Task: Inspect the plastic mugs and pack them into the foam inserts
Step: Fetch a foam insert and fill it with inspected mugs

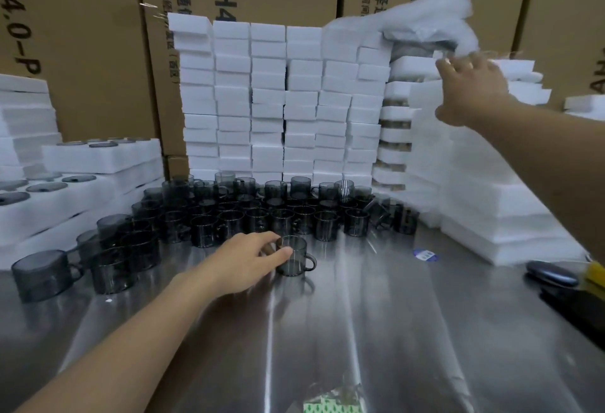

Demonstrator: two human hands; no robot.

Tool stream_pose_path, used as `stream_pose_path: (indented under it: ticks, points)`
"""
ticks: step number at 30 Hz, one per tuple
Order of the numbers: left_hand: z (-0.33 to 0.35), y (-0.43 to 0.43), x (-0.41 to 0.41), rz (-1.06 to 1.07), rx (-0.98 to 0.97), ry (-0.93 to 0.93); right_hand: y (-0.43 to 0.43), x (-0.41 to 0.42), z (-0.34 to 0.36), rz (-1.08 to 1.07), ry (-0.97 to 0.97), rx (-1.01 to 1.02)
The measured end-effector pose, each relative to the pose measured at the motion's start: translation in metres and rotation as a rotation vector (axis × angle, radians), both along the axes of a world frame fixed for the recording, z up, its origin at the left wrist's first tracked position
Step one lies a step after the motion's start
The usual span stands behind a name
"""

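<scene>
My left hand (248, 258) grips a smoky grey transparent mug (294, 257) that stands upright on the metal table (360, 330), its handle pointing right. Behind it stands a crowd of several identical mugs (262, 213). My right hand (471, 85) is raised at the upper right, fingers pinching the edge of a white foam insert (425, 16) that is lifted and blurred above a stack of foam inserts (474, 183). Mug rims show between the layers of that stack.
A wall of stacked white foam blocks (268, 101) backs the table, with cardboard boxes (82, 36) behind. Filled foam inserts (75, 183) lie stacked at left. A dark object (553, 273) and a blue round sticker (425, 255) lie at right.
</scene>
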State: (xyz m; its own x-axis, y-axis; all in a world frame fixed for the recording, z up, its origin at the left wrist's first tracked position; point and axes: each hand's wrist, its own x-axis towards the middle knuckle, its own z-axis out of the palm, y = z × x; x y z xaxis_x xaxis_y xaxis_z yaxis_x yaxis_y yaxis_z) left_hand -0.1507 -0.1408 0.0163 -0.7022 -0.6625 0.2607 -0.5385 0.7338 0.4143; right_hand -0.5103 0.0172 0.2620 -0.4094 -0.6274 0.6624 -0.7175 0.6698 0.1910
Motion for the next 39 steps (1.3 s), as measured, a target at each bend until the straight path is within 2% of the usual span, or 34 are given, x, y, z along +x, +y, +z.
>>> stream_pose_path:
  ticks: [2,6,9,17,21,23,25,29,39]
  points:
    - [-0.003,-0.003,0.001,-0.008,-0.014,0.007,-0.005,-0.011,-0.004,-0.027,-0.076,0.015]
    - [-0.004,-0.004,0.000,-0.019,-0.021,0.006,-0.012,-0.014,-0.006,-0.064,0.083,-0.092]
    - [-0.002,-0.001,0.000,-0.020,-0.034,-0.008,-0.012,-0.018,-0.003,-0.111,0.032,-0.065]
    - [-0.002,-0.001,0.000,-0.020,-0.039,-0.003,-0.002,-0.028,0.005,-0.023,-0.032,-0.036]
    - [-0.003,-0.001,0.000,-0.023,-0.037,-0.007,-0.004,-0.029,0.006,0.017,0.059,-0.177]
    - [-0.004,-0.001,0.000,-0.021,-0.039,-0.005,-0.003,-0.028,0.007,-0.060,0.004,-0.229]
    - [-0.003,-0.001,0.000,-0.024,-0.034,-0.005,-0.001,-0.032,0.006,-0.148,-0.111,-0.198]
    - [-0.002,0.001,0.000,-0.030,-0.026,-0.012,0.001,-0.044,-0.002,-0.115,-0.313,-0.103]
    - [-0.001,0.001,-0.001,-0.031,-0.016,-0.010,0.003,-0.033,0.005,-0.063,-0.173,-0.098]
